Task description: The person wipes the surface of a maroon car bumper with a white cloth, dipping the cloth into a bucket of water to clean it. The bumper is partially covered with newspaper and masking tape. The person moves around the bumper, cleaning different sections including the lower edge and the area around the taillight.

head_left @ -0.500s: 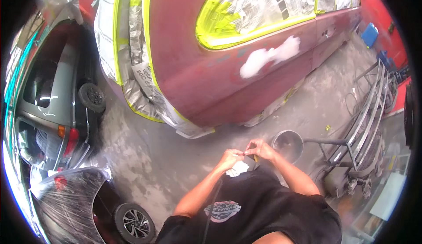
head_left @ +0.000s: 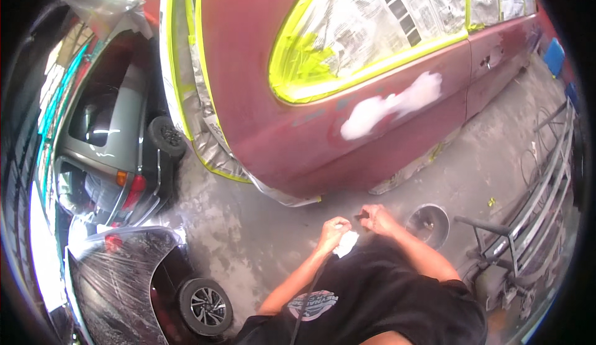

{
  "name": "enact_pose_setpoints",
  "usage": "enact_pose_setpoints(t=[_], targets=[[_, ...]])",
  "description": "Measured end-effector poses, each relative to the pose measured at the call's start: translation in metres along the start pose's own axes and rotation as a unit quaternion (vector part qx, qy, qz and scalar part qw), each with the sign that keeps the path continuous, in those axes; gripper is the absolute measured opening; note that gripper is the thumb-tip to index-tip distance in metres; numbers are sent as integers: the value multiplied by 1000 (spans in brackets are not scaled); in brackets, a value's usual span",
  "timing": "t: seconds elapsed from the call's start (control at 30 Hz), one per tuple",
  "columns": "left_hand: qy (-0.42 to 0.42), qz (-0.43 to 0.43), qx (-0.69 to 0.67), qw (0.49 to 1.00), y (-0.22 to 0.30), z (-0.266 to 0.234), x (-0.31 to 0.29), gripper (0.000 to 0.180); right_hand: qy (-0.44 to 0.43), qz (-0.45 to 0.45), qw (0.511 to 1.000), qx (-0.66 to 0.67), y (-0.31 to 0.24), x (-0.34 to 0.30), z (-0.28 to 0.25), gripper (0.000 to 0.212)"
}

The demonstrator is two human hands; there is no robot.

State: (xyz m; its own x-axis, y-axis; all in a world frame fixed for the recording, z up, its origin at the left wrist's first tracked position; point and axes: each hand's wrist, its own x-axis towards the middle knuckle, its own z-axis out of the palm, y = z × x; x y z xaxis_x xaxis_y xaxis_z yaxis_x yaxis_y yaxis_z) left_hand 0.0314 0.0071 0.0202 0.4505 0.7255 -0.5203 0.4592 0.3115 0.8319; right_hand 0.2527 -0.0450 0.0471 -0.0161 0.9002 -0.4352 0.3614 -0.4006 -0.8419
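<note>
The two hands are close together but apart, above the front of a black shirt (head_left: 379, 283); the left hand (head_left: 334, 232) is closed on a crumpled white wad (head_left: 346, 244), whether cloth or paper I cannot tell; the right hand (head_left: 377, 219) has its fingers pinched on a small dark piece (head_left: 361, 217), too blurred to name. The wad hangs on the inner side of the left hand, its longer axis slanting down toward the shirt; it is nearer the left hand than the right, while the dark piece sits at the right hand's fingertips, in the gap and pointing toward the left.

Just beyond the right hand, to its right, a round bucket (head_left: 445, 230) stands on the concrete floor (head_left: 211, 236); ahead rises a dull maroon car body (head_left: 261, 121), its side window papered over and edged with yellow tape (head_left: 379, 70); below that window a white patch (head_left: 391, 104) runs lengthwise up to the right, nearer the right hand; farther right is a metal frame (head_left: 512, 252); to the left stands a grey vehicle (head_left: 115, 140).
</note>
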Motion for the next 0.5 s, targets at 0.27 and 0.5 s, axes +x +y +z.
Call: enact_pose_setpoints(t=[0.27, 0.5], targets=[[-45, -28, 152, 987, -8, 21, -8, 35, 86, -91, 985, -117, 75, 29, -60, 24], [27, 13, 80, 996, 33, 45, -17, 26, 95, -86, 990, -58, 49, 6, -81, 27]])
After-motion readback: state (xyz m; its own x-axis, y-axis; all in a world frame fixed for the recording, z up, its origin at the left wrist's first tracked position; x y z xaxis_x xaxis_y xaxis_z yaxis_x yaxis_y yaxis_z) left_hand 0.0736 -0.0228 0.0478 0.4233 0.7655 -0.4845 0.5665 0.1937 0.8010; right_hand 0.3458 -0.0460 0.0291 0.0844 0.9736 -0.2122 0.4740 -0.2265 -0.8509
